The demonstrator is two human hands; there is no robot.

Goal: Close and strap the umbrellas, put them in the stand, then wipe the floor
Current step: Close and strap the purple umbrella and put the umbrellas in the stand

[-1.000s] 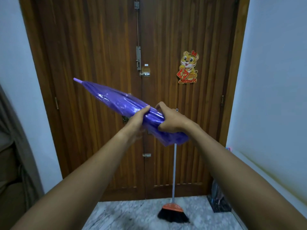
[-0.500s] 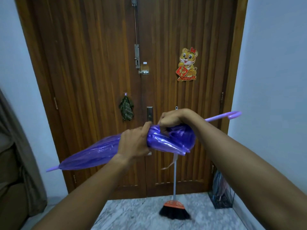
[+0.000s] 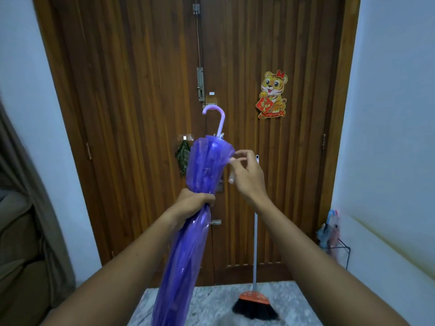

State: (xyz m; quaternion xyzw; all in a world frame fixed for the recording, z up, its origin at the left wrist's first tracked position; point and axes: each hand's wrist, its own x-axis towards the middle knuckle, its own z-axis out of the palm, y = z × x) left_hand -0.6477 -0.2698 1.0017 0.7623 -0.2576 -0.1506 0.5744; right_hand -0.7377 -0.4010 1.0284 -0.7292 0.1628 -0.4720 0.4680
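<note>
A closed purple see-through umbrella (image 3: 183, 243) stands nearly upright in front of me, its hooked handle (image 3: 217, 116) up and its tip out of view below. My left hand (image 3: 194, 203) grips the folded canopy around its middle. My right hand (image 3: 247, 175) is beside the loose upper edge of the canopy and pinches the pale strap (image 3: 231, 169) between thumb and fingers. A black wire umbrella stand (image 3: 339, 252) sits in the right corner with a blue and a pink umbrella in it.
A closed wooden double door (image 3: 141, 114) fills the view ahead. A broom (image 3: 255, 304) with an orange head leans against it on the marble floor (image 3: 211, 307). White walls stand on both sides, and a brown curtain and sofa (image 3: 21, 243) lie at the left.
The umbrella swung from pointing left to upright with its handle on top. My left hand kept its grip on the canopy. My right hand left the canopy's end and took the strap.
</note>
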